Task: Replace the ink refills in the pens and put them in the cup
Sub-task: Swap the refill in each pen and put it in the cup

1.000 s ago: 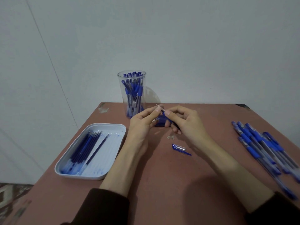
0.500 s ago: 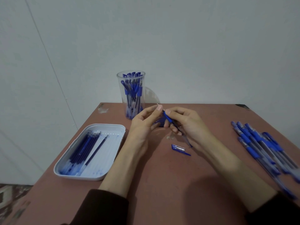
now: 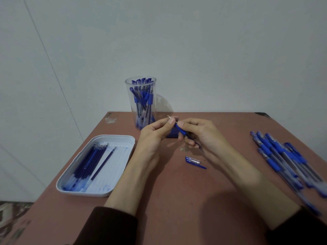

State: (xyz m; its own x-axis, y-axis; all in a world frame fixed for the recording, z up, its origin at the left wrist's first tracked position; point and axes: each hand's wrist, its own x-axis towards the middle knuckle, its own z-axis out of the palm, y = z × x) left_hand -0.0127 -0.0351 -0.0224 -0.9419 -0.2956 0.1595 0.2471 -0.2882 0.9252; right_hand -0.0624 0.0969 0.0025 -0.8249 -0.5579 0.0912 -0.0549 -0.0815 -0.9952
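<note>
Pen (image 3: 181, 132), blue-sleeved with bare metal tip, sits pinched in the grip of left hand (image 3: 154, 137) and right hand (image 3: 203, 137).

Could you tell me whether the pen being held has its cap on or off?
Off: the pen shows a bare tip, and a cap lies on the table.

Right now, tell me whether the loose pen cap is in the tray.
No, the cap lies on the table, outside the tray.
</note>
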